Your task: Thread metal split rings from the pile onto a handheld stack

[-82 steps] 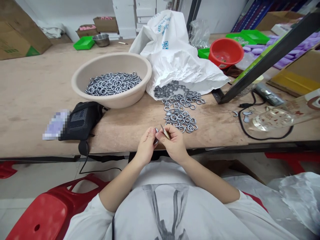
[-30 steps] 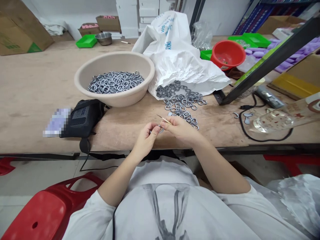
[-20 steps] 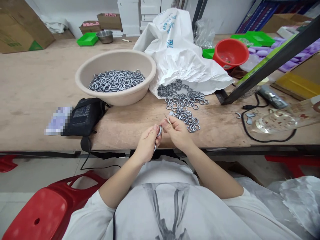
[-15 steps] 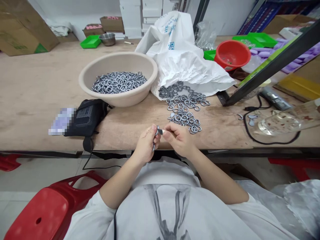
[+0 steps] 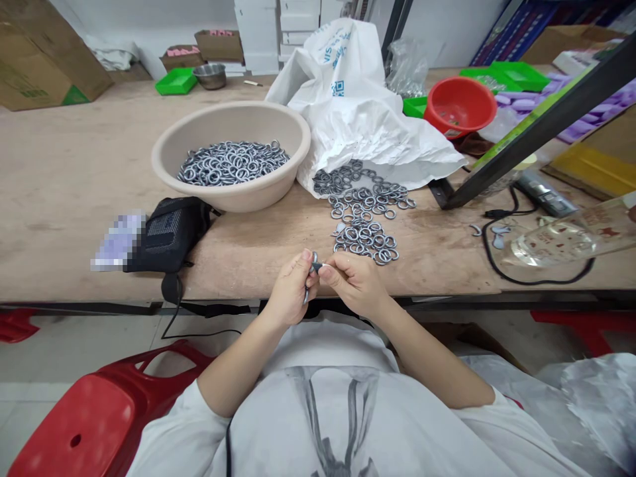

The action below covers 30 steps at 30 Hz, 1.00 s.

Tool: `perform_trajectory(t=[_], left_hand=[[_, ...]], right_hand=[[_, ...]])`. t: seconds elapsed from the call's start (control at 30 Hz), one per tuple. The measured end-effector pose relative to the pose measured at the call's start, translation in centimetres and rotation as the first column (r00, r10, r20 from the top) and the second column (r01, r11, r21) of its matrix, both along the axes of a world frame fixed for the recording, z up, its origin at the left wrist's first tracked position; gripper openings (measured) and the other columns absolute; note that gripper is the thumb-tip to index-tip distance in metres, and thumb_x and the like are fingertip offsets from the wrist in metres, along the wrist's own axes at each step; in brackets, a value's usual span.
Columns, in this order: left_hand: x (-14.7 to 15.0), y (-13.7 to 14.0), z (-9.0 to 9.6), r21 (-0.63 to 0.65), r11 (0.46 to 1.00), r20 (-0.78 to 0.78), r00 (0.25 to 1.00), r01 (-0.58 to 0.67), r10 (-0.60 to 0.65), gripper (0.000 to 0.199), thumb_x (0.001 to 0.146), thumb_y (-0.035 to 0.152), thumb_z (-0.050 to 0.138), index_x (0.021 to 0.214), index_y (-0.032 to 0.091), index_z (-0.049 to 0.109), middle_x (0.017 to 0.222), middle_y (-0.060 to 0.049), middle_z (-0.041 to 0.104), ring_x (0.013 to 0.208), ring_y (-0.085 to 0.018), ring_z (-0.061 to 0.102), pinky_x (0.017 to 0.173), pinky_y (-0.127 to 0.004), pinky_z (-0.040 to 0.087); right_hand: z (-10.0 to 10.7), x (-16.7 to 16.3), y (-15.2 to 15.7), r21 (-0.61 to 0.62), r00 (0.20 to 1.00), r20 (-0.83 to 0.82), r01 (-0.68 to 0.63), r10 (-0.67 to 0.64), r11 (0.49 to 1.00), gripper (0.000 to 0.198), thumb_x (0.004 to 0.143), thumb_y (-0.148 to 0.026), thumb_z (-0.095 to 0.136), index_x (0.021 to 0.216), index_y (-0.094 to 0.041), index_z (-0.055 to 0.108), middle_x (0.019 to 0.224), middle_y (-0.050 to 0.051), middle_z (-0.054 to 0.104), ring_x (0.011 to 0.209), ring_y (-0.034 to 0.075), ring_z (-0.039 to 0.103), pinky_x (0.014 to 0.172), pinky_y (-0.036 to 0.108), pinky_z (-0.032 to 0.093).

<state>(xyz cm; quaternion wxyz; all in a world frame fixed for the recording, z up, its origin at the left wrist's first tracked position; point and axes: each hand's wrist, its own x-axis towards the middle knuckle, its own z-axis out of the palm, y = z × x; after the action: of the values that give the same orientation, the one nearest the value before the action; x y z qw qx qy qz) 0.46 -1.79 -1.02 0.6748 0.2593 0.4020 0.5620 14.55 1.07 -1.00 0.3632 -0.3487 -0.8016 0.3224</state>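
Observation:
My left hand (image 5: 289,289) is closed on grey rings (image 5: 315,257), which stick out between thumb and fingers; how many it holds is partly hidden. Pinched in my right hand (image 5: 358,281) is a small dark-tipped piece (image 5: 318,266) with a white part, its tip touching the rings; its kind is too small to tell. Just beyond my hands lies a pile of loose grey rings (image 5: 365,233) on the wooden table (image 5: 258,258). More rings spill from the mouth of a white woven sack (image 5: 370,126). A beige basin (image 5: 161,156) to the left holds many such rings.
A black pouch (image 5: 171,232) with a cable lies at left. Right of the sack a slanted black metal post (image 5: 521,126) rises beside a red bowl (image 5: 460,106). A clear cup (image 5: 551,244) and black cable (image 5: 541,283) are at right. A red stool (image 5: 79,417) stands below left.
My right hand has brought the dark-tipped piece slightly closer against the rings in my left hand. The whole view has shifted slightly; the pile and basin look the same.

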Motion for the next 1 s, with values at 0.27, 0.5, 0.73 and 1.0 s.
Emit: perform_trajectory(t=[0.27,0.5,0.73,1.0], left_hand=[[0.2,-1.3,-0.1,0.089,0.979,-0.062,0.982,0.182,-0.177,0.054,0.077,0.061,0.070,0.062,0.016,0.045,0.050,0.007,0.035,0.041,-0.003,0.027,0.039,-0.015,0.022],[-1.2,0.0,0.0,-0.060,0.996,0.029,0.998,0.058,-0.057,0.042,0.070,0.049,0.079,0.072,0.014,0.057,0.056,0.006,0.045,0.040,-0.001,0.027,0.034,-0.013,0.017],[-2.5,0.7,-0.7,-0.153,0.987,0.180,0.984,0.048,-0.020,0.022,0.071,0.035,0.067,0.076,0.016,0.057,0.064,0.002,0.056,0.037,-0.004,0.034,0.032,-0.016,0.016],[-0.9,1.1,-1.4,0.160,0.979,-0.243,0.957,-0.124,0.160,0.045,0.075,0.060,0.072,0.077,0.018,0.056,0.055,0.007,0.043,0.042,-0.004,0.030,0.037,-0.017,0.022]], right_hand=[[-1.5,1.2,4.8,-0.123,0.953,0.136,0.287,-0.270,0.950,0.055,0.095,-0.063,0.041,0.063,-0.020,0.054,0.054,-0.002,0.047,0.055,0.013,0.043,0.057,0.027,0.030],[0.8,0.8,12.0,0.188,0.704,0.584,0.367,-0.404,0.911,0.031,0.085,-0.048,0.066,0.097,-0.019,0.071,0.099,0.012,0.072,0.091,0.028,0.064,0.072,0.033,0.041],[0.5,-0.8,12.9,0.140,0.672,0.672,0.299,-0.313,0.944,0.020,0.090,-0.033,0.062,0.085,-0.014,0.068,0.095,0.016,0.070,0.085,0.025,0.063,0.072,0.034,0.043],[1.5,-0.8,4.3,-0.656,0.934,-0.329,-0.333,0.141,0.677,0.047,0.083,-0.066,0.061,0.073,-0.022,0.048,0.055,-0.010,0.029,0.043,0.007,0.018,0.040,0.023,0.016]])
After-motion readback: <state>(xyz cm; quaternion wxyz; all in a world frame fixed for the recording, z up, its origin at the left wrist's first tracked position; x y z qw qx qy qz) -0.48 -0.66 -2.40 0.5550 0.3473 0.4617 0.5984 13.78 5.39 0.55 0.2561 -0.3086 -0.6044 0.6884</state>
